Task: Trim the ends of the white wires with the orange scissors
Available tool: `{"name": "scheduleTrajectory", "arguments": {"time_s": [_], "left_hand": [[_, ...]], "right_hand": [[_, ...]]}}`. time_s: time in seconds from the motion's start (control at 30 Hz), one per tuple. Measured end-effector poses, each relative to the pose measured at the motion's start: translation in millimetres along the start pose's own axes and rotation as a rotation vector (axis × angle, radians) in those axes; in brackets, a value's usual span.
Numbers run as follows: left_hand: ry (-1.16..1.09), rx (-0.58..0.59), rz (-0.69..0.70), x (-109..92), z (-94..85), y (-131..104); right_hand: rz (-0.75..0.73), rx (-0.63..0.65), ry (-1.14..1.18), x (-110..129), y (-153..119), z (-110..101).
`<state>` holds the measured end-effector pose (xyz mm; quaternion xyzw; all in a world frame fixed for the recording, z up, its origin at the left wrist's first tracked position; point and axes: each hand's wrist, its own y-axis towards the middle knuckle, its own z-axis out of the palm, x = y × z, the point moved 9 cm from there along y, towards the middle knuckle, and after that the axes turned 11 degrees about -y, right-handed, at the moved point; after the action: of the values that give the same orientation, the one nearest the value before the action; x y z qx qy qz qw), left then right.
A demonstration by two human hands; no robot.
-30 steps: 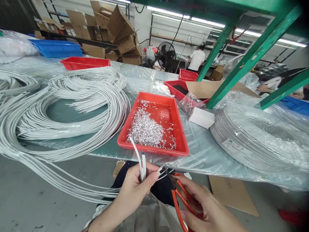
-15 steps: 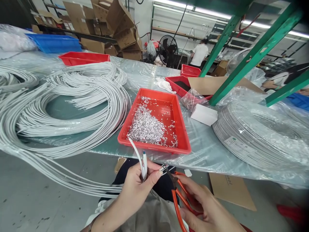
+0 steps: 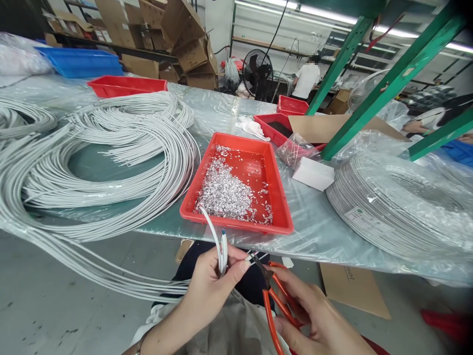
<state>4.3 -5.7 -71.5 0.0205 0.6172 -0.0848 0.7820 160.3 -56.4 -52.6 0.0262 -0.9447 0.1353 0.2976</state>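
Note:
My left hand (image 3: pixel 218 278) is closed around a few white cables (image 3: pixel 210 224), pinching one between thumb and forefinger. Thin wire ends stick out past my fingertips. In my right hand (image 3: pixel 306 315) are orange-handled pliers (image 3: pixel 271 296), the handles spread somewhat apart. Their dark jaws are at the wire ends by my left thumb; whether they are closed on a wire is too small to tell. Beyond my hands, a red tray (image 3: pixel 283 197) on the table holds a heap of small shiny metal pieces (image 3: pixel 225 195). The cables run left from my hand into large white coils (image 3: pixel 111 192).
A plastic-wrapped cable coil (image 3: pixel 399 207) lies on the right, near a white box (image 3: pixel 313 173) and green posts (image 3: pixel 380 84). Red trays (image 3: pixel 127 86) and a blue bin (image 3: pixel 79 62) stand farther back. A black fan (image 3: pixel 257 74) and a person (image 3: pixel 307 79) are behind the table.
The view has shifted very slightly. Both hands keep nearly the same pose, with the pliers still at the wire ends.

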Motion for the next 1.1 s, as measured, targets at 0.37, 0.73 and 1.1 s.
{"name": "scheduleTrajectory", "arguments": {"time_s": [0.37,0.73,1.1], "left_hand": [[-0.013,0.001,-0.028,2,1.6,0],[-0.249,0.062,-0.104,12,2.3,-2],[-0.177,0.154,-0.135,6,18.6,-8]], "right_hand": [[-0.002,0.017,0.016,-6,0,6],[-0.198,0.088,-0.139,1,5,12],[-0.267,-0.170,0.646,10,25,-8]]}}
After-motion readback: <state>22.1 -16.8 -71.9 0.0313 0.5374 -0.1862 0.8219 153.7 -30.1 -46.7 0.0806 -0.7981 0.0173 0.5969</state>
